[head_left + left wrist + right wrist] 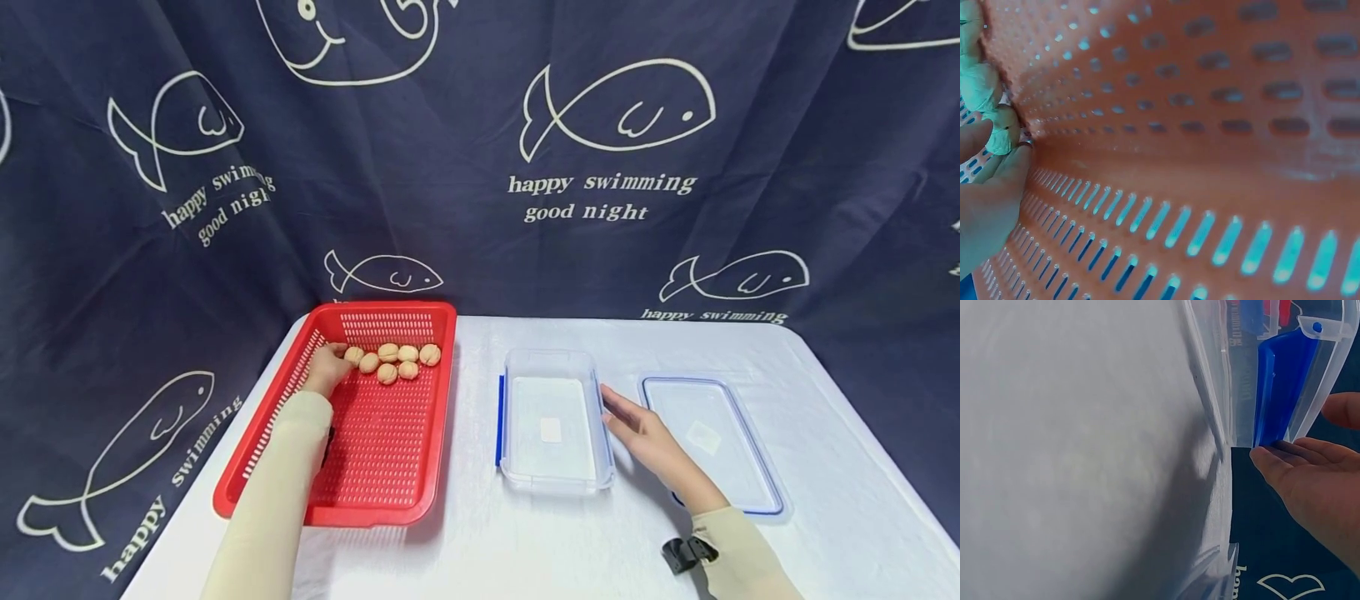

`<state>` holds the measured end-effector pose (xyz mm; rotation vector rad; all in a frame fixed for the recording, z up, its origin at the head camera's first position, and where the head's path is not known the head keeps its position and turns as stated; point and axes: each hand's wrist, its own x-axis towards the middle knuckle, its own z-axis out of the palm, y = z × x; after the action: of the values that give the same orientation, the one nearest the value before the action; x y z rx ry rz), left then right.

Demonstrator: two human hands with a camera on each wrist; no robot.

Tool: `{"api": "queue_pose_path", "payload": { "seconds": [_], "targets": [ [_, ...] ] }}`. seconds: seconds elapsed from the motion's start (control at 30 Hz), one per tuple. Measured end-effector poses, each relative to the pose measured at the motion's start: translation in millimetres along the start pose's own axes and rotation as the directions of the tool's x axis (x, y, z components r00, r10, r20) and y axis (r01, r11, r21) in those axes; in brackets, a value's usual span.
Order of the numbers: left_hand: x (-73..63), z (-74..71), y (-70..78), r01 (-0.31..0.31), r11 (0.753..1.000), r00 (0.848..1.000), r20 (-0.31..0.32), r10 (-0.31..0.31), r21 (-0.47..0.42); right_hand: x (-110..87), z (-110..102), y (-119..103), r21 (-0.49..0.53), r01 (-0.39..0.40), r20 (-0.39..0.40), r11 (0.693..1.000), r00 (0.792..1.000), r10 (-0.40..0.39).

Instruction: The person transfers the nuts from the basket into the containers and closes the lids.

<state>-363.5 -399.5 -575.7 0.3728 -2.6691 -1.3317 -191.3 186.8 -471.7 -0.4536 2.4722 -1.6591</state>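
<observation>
In the head view my left hand [327, 368] reaches into the far left corner of a red plastic basket [375, 450]. Its thumb and fingers pinch the leftmost walnut [354, 357], which also shows between them in the left wrist view as a pale walnut [1002, 129]. Several more walnuts [387, 373] lie along the basket's far end. My right hand [647, 437] touches the right side of a clear lidless food container [557, 482], fingers extended. From the right wrist, the fingertips meet the lower end of a blue latch [1285, 381] on that side.
A clear lid with a blue seal [712, 442] lies on the white table [480, 542], right of the container. Another blue latch [500, 421] hangs on the container's left side. Behind the table hangs a dark blue curtain [480, 167] printed with fish.
</observation>
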Motion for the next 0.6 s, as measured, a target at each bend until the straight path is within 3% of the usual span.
{"api": "queue_pose_path", "payload": {
  "seconds": [0.03,0.1,0.13,0.17,0.2,0.27,0.3,0.33,0.4,0.5,0.6],
  "targets": [
    [5.3,2.6,-5.6,0.011,0.999,1.000,-0.006,-0.010,0.051,0.2,0,0,0.000,0.003,0.001,1.000,1.000,-0.003],
    [31.2,10.5,-37.6,-0.012,0.993,1.000,-0.023,0.014,0.114,0.7,-1,0,0.000,0.007,0.003,1.000,1.000,-0.007],
    [35.0,12.2,-43.8,-0.035,0.989,0.998,-0.045,0.042,0.140,0.4,0,-1,0.002,0.007,0.002,1.000,1.000,-0.007],
    [32.6,11.8,-40.8,-0.040,0.988,0.998,-0.047,0.048,0.151,0.2,0,-1,0.003,0.006,0.002,1.000,1.000,-0.006],
    [23.3,7.7,-27.5,-0.030,0.987,0.999,-0.032,0.036,0.159,0.1,-1,-2,0.004,0.005,0.002,1.000,1.000,-0.005],
    [-8.4,-2.9,14.9,-0.011,0.987,1.000,-0.026,0.015,0.159,0.2,-1,-2,0.002,0.000,0.003,1.000,1.000,0.000],
    [-38.1,-11.4,52.9,0.001,0.986,1.000,-0.023,0.003,0.168,0.2,-1,-2,0.003,-0.002,0.003,1.000,1.000,0.002],
    [-60.0,-17.5,80.2,0.009,0.984,1.000,-0.019,-0.006,0.175,0.2,-1,-2,0.006,-0.003,0.003,1.000,1.000,0.003],
    [-91.9,-27.0,119.6,0.015,0.979,1.000,0.008,-0.017,0.204,-0.2,-1,-1,0.010,-0.002,0.002,1.000,1.000,0.002],
    [-111.5,-30.3,141.0,0.001,0.972,1.000,0.006,-0.002,0.235,-0.9,0,0,0.020,0.007,-0.002,1.000,1.000,-0.007],
    [-112.8,-31.8,140.5,-0.013,0.969,1.000,0.001,0.014,0.245,-1.2,1,0,0.026,0.018,-0.005,1.000,1.000,-0.018]
  ]
}}
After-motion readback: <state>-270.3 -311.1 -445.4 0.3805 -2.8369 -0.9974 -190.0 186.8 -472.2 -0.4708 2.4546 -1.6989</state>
